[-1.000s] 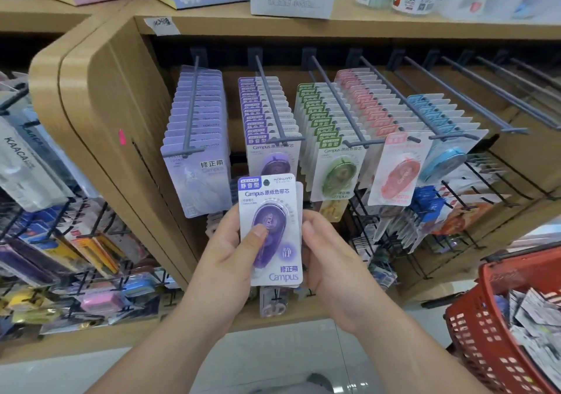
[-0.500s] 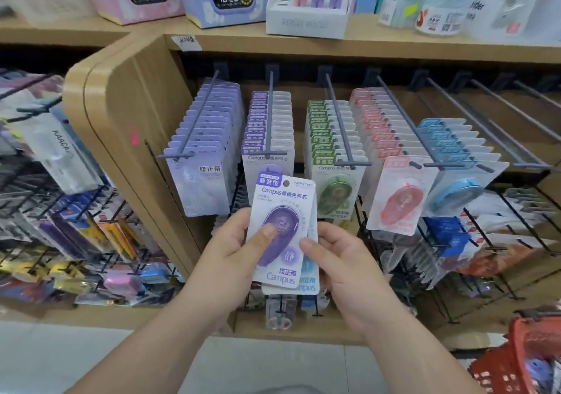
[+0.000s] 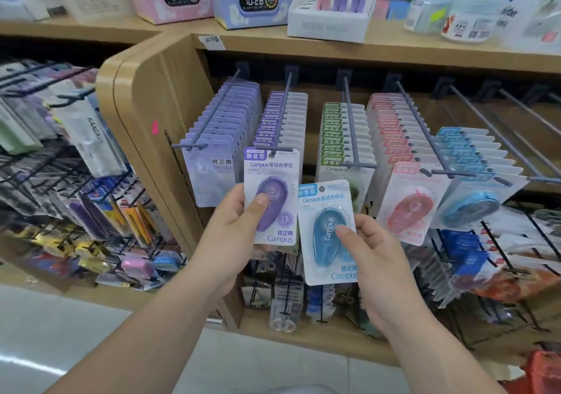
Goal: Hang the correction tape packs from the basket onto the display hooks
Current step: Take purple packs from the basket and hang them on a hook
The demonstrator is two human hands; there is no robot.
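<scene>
- Packs: the purple carded correction tape pack [image 3: 271, 196] is held upright, its top edge right at the front tip of the grey wire display hook [image 3: 283, 114] carrying the matching purple row. This is the second hook from the left end of the wooden display unit [image 3: 158, 96]. Cannot tell whether the hang hole is over the tip yet.
- The left hand [image 3: 233, 226] grips the purple pack low on the card, thumb across the blister and fingers behind. Judged: the low grip keeps the hole at the top free for the hook.
- The blue carded correction tape pack [image 3: 329, 232] sits lower and just beside the purple one, slightly tilted, in front of the green row [image 3: 340, 138].
- The right hand [image 3: 373, 254] pinches it, thumb on the blister and fingers curled behind. It looks held aside while the purple one is threaded.
- Rows run by colour from the left end: lavender row [image 3: 224, 138], purple, green, pink row [image 3: 397, 138], blue row [image 3: 476, 157]. The blue pack likely belongs on the last of these, well apart from where it is now.
- Bare hooks stand further right.
- The red basket [image 3: 546, 369] is only a blur at the lower right corner of the view. Its contents are not visible.
</scene>
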